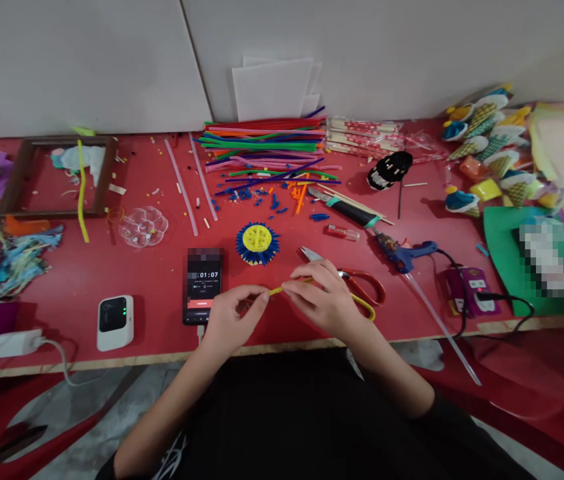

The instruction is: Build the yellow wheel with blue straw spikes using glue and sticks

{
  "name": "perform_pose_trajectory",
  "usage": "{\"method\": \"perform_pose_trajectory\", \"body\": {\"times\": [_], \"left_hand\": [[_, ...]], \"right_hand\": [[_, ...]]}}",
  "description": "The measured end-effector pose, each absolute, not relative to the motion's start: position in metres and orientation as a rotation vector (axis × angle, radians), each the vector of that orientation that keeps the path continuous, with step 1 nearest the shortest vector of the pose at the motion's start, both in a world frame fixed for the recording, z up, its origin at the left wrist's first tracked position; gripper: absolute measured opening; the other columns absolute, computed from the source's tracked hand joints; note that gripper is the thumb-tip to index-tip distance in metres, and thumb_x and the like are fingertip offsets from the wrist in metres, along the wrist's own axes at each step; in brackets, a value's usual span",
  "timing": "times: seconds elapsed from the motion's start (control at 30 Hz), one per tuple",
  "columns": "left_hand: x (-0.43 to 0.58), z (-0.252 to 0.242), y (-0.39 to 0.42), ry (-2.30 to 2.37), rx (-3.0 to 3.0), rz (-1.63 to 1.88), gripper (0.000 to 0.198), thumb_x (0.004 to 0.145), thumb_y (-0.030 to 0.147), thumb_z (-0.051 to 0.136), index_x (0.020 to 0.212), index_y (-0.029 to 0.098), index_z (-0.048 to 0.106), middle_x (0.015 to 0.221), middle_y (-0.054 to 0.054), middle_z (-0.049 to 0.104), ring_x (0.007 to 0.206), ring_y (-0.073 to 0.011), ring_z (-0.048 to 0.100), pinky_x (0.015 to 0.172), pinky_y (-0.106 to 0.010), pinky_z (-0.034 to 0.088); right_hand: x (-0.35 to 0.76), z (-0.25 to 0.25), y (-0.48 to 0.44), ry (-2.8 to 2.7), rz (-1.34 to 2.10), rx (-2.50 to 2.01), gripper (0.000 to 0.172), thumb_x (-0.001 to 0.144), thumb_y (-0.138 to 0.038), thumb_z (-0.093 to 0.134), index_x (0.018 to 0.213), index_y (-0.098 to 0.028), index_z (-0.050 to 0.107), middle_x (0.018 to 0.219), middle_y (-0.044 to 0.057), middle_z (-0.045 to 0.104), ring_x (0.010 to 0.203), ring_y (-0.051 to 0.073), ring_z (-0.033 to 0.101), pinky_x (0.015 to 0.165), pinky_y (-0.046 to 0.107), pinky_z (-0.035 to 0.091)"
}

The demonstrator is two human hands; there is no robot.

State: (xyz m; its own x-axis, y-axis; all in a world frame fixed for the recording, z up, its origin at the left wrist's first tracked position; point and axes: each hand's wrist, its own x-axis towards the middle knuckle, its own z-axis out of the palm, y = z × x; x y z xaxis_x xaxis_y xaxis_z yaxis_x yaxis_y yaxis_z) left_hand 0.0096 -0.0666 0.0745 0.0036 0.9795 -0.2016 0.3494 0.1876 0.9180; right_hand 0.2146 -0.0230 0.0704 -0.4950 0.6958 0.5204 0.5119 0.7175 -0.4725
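Note:
My left hand (235, 319) and my right hand (321, 297) meet over the front of the red table (162, 313). Both pinch a thin yellow straw (278, 290), the left at its left end, the right farther along. The straw curves on past my right wrist to the right. Red-handled scissors (357, 280) lie just behind my right hand. A round blue-and-yellow straw piece (257, 243) sits behind the hands. A phone (203, 285) showing a timer lies left of my left hand.
A pile of coloured straws (267, 150) lies at the back. A blue glue gun (405, 253), a utility knife (349, 212), a white device (115, 322), a wooden frame (57, 175), paper crafts (487, 143) and green paper (507, 267) are also on the table.

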Motion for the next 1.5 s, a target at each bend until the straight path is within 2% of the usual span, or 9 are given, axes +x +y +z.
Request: {"method": "perform_pose_trajectory", "body": {"times": [0.17,0.33,0.47,0.7,0.8,0.93,1.23,1.5], "left_hand": [[0.014,0.069,-0.069,1.548,1.351,0.819,0.021,0.087,0.031,0.061,0.091,0.02,0.078,0.085,-0.004,0.081,0.073,-0.018,0.075,0.066,-0.025,0.059],[0.017,0.062,-0.073,1.558,1.415,0.831,0.023,0.09,0.03,0.058,0.094,0.018,0.077,0.087,-0.004,0.081,0.072,-0.0165,0.075,0.063,-0.022,0.058],[0.016,0.06,-0.076,1.571,1.519,0.856,0.021,0.09,0.027,0.058,0.096,0.018,0.076,0.086,-0.005,0.08,0.067,-0.0152,0.072,0.055,-0.02,0.053],[0.012,0.055,-0.08,1.541,1.768,0.883,0.017,0.088,0.016,0.058,0.093,0.018,0.074,0.083,-0.004,0.078,0.073,-0.0159,0.07,0.072,-0.026,0.058],[0.01,0.053,-0.082,1.533,1.851,0.884,0.017,0.09,0.015,0.058,0.095,0.017,0.074,0.086,-0.005,0.078,0.075,-0.0167,0.071,0.073,-0.027,0.058],[0.005,0.052,-0.082,1.524,1.945,0.889,0.016,0.092,0.014,0.058,0.097,0.017,0.073,0.086,-0.006,0.077,0.078,-0.0178,0.071,0.075,-0.029,0.059],[0.002,0.054,-0.078,1.403,2.118,0.935,0.016,0.095,0.015,0.057,0.098,0.017,0.072,0.085,-0.006,0.077,0.079,-0.0176,0.071,0.077,-0.03,0.058],[0.003,0.055,-0.079,1.409,2.135,0.933,0.015,0.094,0.014,0.058,0.096,0.018,0.072,0.083,-0.005,0.077,0.077,-0.0175,0.071,0.074,-0.03,0.058]], "right_hand": [[0.211,0.064,-0.024,-2.221,0.2,-1.006,0.015,0.097,-0.021,0.061,0.095,-0.022,0.075,0.096,0.007,0.07,0.089,0.021,0.062,0.084,0.038,0.056],[0.205,0.057,-0.028,-2.241,0.417,-0.858,0.018,0.1,-0.02,0.055,0.101,-0.017,0.073,0.091,0.007,0.072,0.08,0.016,0.067,0.074,0.028,0.058],[0.202,0.054,-0.028,-2.23,0.534,-0.823,0.017,0.099,-0.016,0.053,0.1,-0.017,0.071,0.094,0.008,0.073,0.081,0.014,0.07,0.073,0.025,0.059],[0.199,0.047,-0.025,-2.31,0.565,-0.762,0.019,0.095,-0.011,0.051,0.088,-0.017,0.067,0.083,0.007,0.073,0.071,0.016,0.069,0.066,0.027,0.059],[0.2,0.047,-0.024,-2.322,0.648,-0.77,0.018,0.094,-0.012,0.053,0.085,-0.018,0.067,0.081,0.005,0.073,0.071,0.015,0.069,0.066,0.025,0.059],[0.202,0.047,-0.022,-2.318,0.71,-0.758,0.016,0.096,-0.015,0.055,0.093,-0.019,0.071,0.091,0.006,0.077,0.08,0.015,0.073,0.074,0.025,0.062],[0.203,0.049,-0.021,-2.24,0.978,-0.81,0.016,0.097,-0.02,0.056,0.101,-0.019,0.072,0.098,0.006,0.08,0.09,0.017,0.076,0.084,0.029,0.063],[0.202,0.043,-0.024,-2.239,0.855,-0.75,0.017,0.094,-0.017,0.056,0.097,-0.018,0.073,0.094,0.006,0.08,0.086,0.016,0.077,0.082,0.027,0.064]]}}
